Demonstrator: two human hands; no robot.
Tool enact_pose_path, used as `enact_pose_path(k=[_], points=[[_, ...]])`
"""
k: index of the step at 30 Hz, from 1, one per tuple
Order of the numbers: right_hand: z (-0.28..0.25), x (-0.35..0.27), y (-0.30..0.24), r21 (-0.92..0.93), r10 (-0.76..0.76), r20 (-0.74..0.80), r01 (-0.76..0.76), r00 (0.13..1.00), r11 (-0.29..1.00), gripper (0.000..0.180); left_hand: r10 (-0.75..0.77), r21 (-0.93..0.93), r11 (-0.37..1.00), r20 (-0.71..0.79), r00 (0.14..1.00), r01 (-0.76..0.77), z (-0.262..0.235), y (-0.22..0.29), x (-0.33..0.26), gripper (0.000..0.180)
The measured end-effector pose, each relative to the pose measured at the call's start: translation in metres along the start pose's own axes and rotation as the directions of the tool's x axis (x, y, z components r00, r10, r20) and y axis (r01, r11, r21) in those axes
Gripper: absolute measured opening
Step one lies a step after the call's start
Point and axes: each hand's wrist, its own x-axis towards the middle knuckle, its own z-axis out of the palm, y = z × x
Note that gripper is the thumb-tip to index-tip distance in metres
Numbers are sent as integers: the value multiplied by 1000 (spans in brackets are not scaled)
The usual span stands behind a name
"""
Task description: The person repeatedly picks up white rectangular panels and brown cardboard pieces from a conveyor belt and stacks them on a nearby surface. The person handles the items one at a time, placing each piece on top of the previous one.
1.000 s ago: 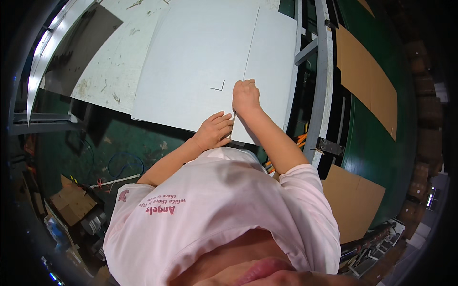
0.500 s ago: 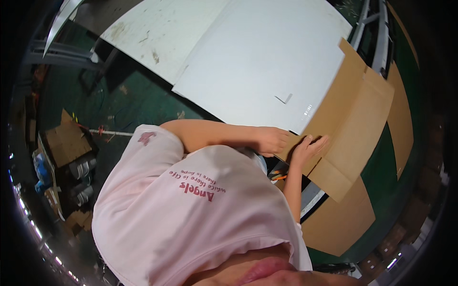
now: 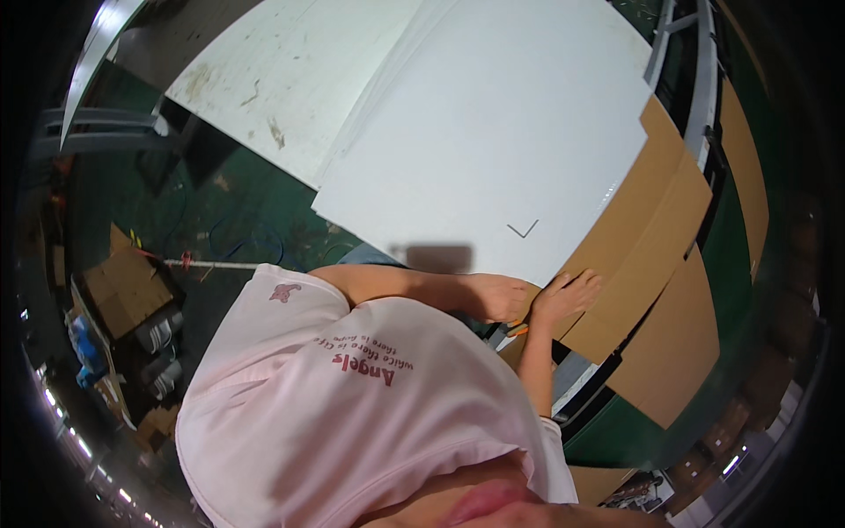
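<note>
A brown cardboard sheet (image 3: 642, 211) with long crease lines lies along the right edge of a large white sheet (image 3: 493, 114). My right hand (image 3: 568, 297) rests flat on the near end of the cardboard, its fingers spread. Beside it, my left hand (image 3: 495, 297) has its fingers curled at the near corner of the cardboard, gripping the edge; the thumb is hidden. A dark L-shaped mark (image 3: 524, 229) shows on the white sheet. Just below my hands is a small orange item (image 3: 518, 331), partly covered.
A stained white tabletop (image 3: 255, 97) extends to the far left. Grey metal rails (image 3: 701, 88) run along the right, with more cardboard (image 3: 673, 343) beyond. On the green floor at left stand an open carton (image 3: 128, 295) and a white pole (image 3: 220, 264).
The cardboard's outer panel, tilted up before, now lies flatter. My right hand has turned from its edge to palm down with fingers spread. The whole view has shifted slightly.
</note>
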Motion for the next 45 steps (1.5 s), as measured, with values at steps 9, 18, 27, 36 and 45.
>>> enact_pose_path(k=[9,18,27,36,45], points=[[-19,8,-25,-23,-86,219,93,972,995,68,-198,392,913,184,963,113,-40,26,1,17],[-18,7,-18,143,-301,320,269,898,953,81,-571,534,715,76,817,451,-11,48,20,36],[-25,13,-23,222,-324,313,263,893,939,74,-657,497,604,-132,742,623,9,35,23,45],[-21,21,-31,207,-408,267,362,873,909,60,-678,485,618,-70,732,619,-6,6,22,60],[-33,42,73,331,-90,-288,187,953,925,42,-629,562,717,266,731,412,-65,16,33,54]])
